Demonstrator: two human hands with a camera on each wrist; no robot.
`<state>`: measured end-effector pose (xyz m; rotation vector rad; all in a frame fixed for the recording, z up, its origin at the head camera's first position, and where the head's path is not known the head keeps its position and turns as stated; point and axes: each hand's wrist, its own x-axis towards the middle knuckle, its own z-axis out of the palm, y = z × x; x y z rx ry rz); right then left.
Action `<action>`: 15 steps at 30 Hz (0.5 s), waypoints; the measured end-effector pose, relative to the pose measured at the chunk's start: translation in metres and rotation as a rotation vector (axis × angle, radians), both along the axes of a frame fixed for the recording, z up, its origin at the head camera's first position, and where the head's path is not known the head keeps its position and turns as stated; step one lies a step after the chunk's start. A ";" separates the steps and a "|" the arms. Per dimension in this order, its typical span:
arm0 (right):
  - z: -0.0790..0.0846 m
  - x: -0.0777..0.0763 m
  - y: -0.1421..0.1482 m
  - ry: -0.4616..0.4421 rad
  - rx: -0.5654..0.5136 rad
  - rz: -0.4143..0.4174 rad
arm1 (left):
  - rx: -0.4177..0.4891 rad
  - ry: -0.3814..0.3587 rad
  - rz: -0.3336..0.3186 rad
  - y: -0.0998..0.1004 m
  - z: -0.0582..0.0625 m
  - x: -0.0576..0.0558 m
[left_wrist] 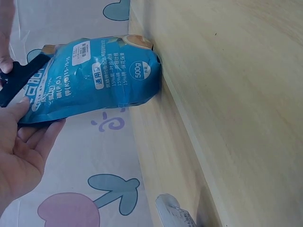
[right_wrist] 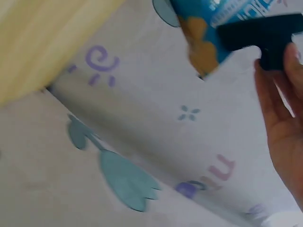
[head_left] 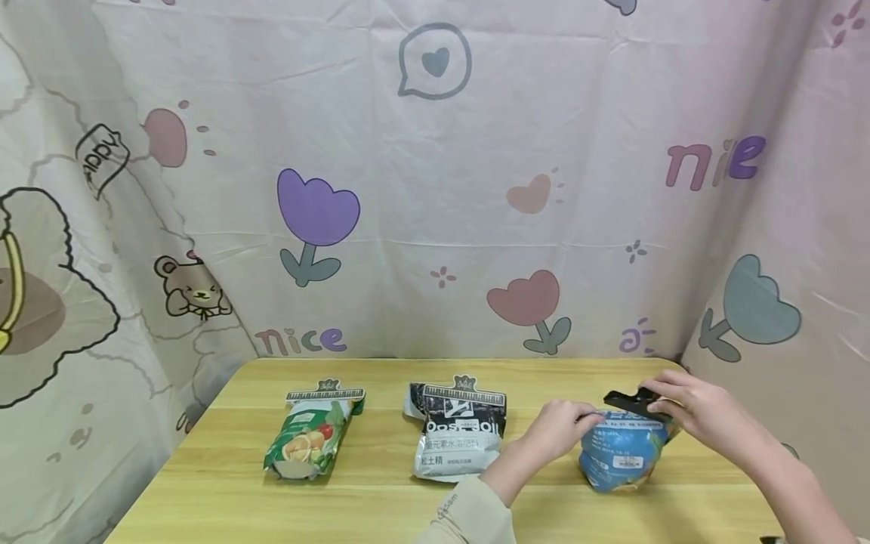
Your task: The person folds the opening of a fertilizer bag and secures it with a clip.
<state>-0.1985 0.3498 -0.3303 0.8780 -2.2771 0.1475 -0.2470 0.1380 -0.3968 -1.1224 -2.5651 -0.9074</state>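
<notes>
A blue bag (head_left: pixel 621 453) marked 500g stands on the right part of the table, its top edge between both hands. My left hand (head_left: pixel 559 429) pinches the bag's top left corner between thumb and fingers, as the left wrist view also shows. My right hand (head_left: pixel 689 400) grips a black clip (head_left: pixel 635 404) by its handle. The clip's long bar lies across the bag's top edge, tilted down to the right. In the right wrist view the clip (right_wrist: pixel 260 35) overlaps the bag's upper corner, with thumb and fingers on its handle.
A green bag (head_left: pixel 309 446) with fruit pictures lies at the left, and a black and silver bag (head_left: pixel 458 446) lies mid-table. Each has a piano-key clip with a bear-shaped handle along its top. A printed curtain (head_left: pixel 421 189) hangs behind the wooden table (head_left: pixel 224 491) and along its sides.
</notes>
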 end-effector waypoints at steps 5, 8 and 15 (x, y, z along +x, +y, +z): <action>0.014 0.001 -0.017 -0.138 0.166 -0.089 | -0.007 -0.009 0.004 -0.002 0.001 -0.001; 0.017 0.003 -0.027 -0.191 0.202 -0.151 | -0.025 -0.013 0.007 -0.002 0.001 -0.001; 0.008 0.004 -0.039 -0.221 0.238 -0.194 | -0.048 -0.043 0.019 -0.002 -0.001 0.000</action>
